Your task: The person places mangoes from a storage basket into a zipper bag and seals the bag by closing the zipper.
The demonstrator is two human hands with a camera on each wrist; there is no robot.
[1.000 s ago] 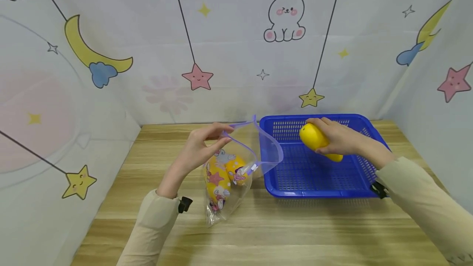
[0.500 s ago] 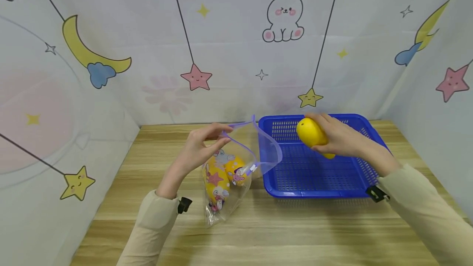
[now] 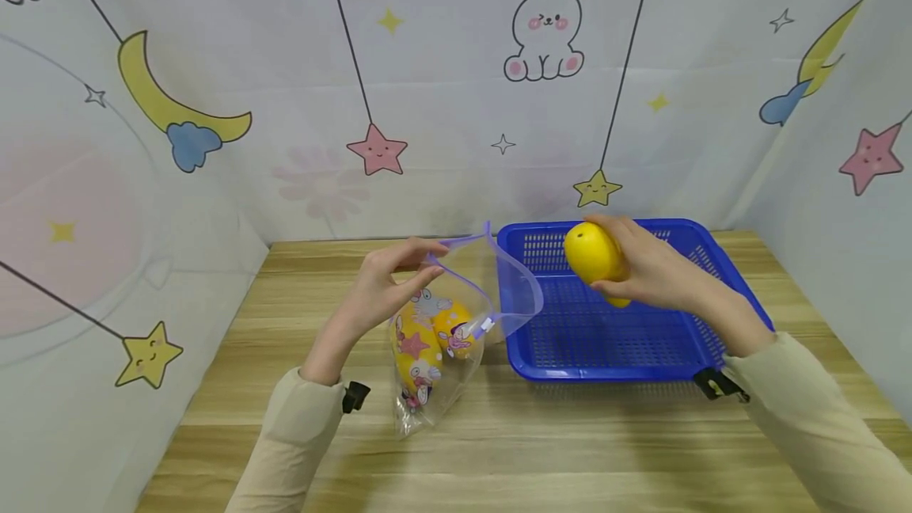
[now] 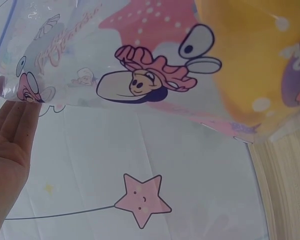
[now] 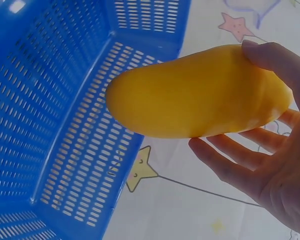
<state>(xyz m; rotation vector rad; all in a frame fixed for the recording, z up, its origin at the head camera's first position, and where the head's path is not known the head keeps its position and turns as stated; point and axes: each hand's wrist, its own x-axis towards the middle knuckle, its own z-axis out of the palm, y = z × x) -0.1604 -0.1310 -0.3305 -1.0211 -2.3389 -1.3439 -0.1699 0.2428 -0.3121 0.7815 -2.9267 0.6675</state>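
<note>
My left hand [image 3: 388,279] pinches the rim of a clear slider bag [image 3: 509,291] with a purple zip edge and cartoon sea prints. The bag's mouth gapes toward the right, and yellow fruit-like things [image 3: 416,351] lie inside, partly covered by the prints. In the left wrist view, a yellow shape [image 4: 250,55] shows through the printed plastic. Above the blue basket, my right hand [image 3: 644,267] grips a smooth yellow mango [image 3: 593,252], tilted with its dark-spotted end up. The right wrist view shows thumb and fingers around one end of the mango [image 5: 190,95].
The blue perforated basket [image 3: 577,374] stands right of the bag, toward the back of the wooden table [image 3: 556,450]. A white curtain [image 3: 442,101] printed with stars, a moon and a rabbit hangs behind and along both sides.
My right hand has shifted a little left with the mango, bringing it closer to the bag and turning it more upright. The left hand and the bag stay nearly still.
</note>
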